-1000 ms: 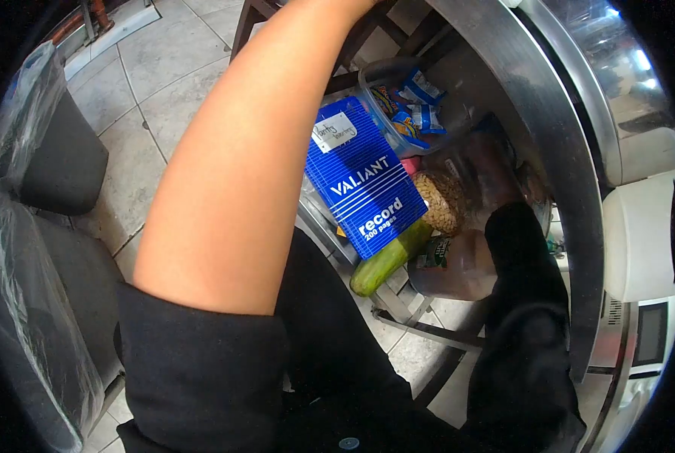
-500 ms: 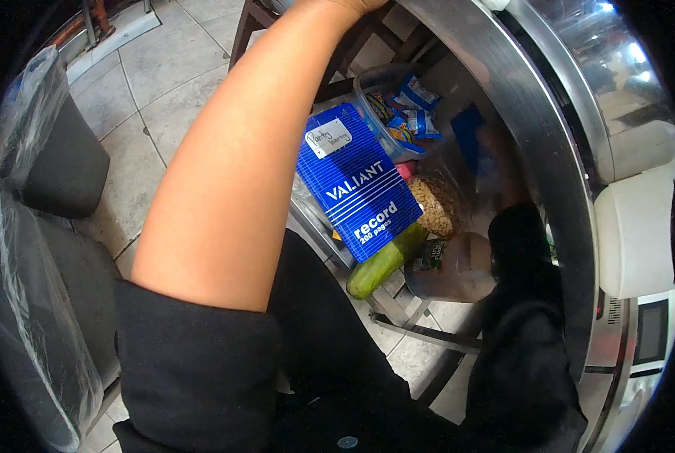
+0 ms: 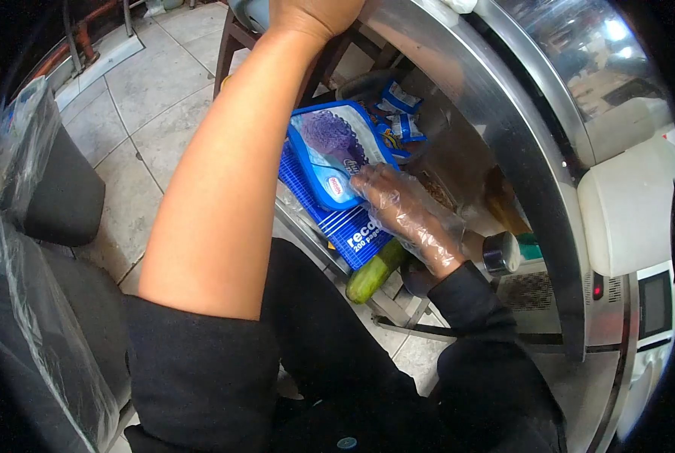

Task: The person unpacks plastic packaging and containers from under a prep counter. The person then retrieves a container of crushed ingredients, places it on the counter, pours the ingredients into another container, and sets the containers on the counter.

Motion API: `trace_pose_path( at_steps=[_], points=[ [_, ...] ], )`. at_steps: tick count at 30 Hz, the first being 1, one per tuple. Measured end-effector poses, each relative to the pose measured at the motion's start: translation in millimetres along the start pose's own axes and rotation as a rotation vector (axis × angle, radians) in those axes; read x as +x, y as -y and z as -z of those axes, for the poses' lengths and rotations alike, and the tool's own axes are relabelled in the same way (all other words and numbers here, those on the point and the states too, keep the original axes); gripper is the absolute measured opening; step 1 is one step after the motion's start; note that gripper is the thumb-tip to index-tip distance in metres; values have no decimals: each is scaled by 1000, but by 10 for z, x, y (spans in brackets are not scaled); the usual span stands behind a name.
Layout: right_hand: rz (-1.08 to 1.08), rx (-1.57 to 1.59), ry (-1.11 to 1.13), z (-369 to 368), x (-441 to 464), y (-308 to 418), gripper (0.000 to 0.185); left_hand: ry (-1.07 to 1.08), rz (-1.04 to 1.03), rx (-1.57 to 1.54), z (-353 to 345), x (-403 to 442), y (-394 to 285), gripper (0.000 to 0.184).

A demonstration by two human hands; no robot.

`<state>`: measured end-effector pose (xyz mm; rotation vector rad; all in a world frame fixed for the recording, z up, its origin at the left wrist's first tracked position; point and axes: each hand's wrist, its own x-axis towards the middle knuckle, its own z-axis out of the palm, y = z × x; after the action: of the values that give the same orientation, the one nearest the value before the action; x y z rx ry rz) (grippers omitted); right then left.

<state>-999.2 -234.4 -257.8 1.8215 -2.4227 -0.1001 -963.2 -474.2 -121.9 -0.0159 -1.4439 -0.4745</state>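
My right hand (image 3: 405, 208), in a clear plastic glove, grips the lower edge of a blue lid (image 3: 326, 155) with a purple picture and a Nestlé logo. Beneath the lid lies a blue record book (image 3: 337, 234), partly covered by it. A green cucumber-like vegetable (image 3: 373, 275) sticks out below the book. My left arm stretches up past the book, and my bare left hand (image 3: 318, 13) is at the top edge of the view, its fingers cut off.
Behind the lid, a plastic tub (image 3: 345, 92) holds several blue packets (image 3: 401, 98). A steel counter edge (image 3: 496, 83) curves overhead on the right. A dark-capped jar (image 3: 501, 254) stands under it. Plastic-lined grey bins (image 3: 61, 174) stand left, on a tiled floor (image 3: 160, 72).
My right hand has come out from under the counter, moving left with the blue lid, which now covers the upper part of the record book. My left hand shows more at the top.
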Motion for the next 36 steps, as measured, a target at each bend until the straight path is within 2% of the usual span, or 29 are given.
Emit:
trace_pose_path(
  at_steps=[2, 3, 5, 6, 8, 10, 13, 18, 25, 30, 33, 34, 35, 36],
  points=[
    [-10, 207, 251, 117, 46, -85, 36, 0, -5, -4, -1, -4, -1, 22],
    [-11, 204, 251, 126, 46, -138, 36, 3, -15, 4, 7, 2, 4, 21],
    [-489, 1141, 48, 124, 15, -263, 30, 6, -19, 1, 13, 6, 20, 21],
    [-578, 1091, -80, 118, 40, -459, 30, 8, -23, -2, 13, 5, 26, 21],
    [-616, 238, -94, 25, 128, -1017, 29, 10, -34, 13, 13, 4, 22, 21],
    [-702, 31, 34, -160, 135, -1333, 29, 2, -48, 39, 14, 19, 38, 20],
    [-746, -17, 134, -315, 132, -1457, 29, -7, -31, 2, 14, 4, 28, 21],
    [-766, -35, 116, -257, 113, -1475, 29, -14, -30, 4, 6, 6, 32, 21],
    [-773, 61, -47, 170, -107, -1296, 28, 3, -39, 13, 27, 19, 24, 20],
    [-736, 155, -247, 489, -219, -835, 28, 39, -5, -39, 69, 69, -15, 18],
    [-609, 229, -364, 565, -237, -160, 28, 144, 97, -108, 158, 29, -77, 17],
    [-549, 245, -366, 541, -269, 122, 28, 86, 155, -24, 212, -79, -107, 25],
    [-123, 75, -552, 398, -329, 251, 24, 29, 213, 59, 308, -240, -155, 38],
    [-168, 97, -537, 356, -328, 493, 21, 104, 236, 98, 514, -467, -240, 55]
  ],
)
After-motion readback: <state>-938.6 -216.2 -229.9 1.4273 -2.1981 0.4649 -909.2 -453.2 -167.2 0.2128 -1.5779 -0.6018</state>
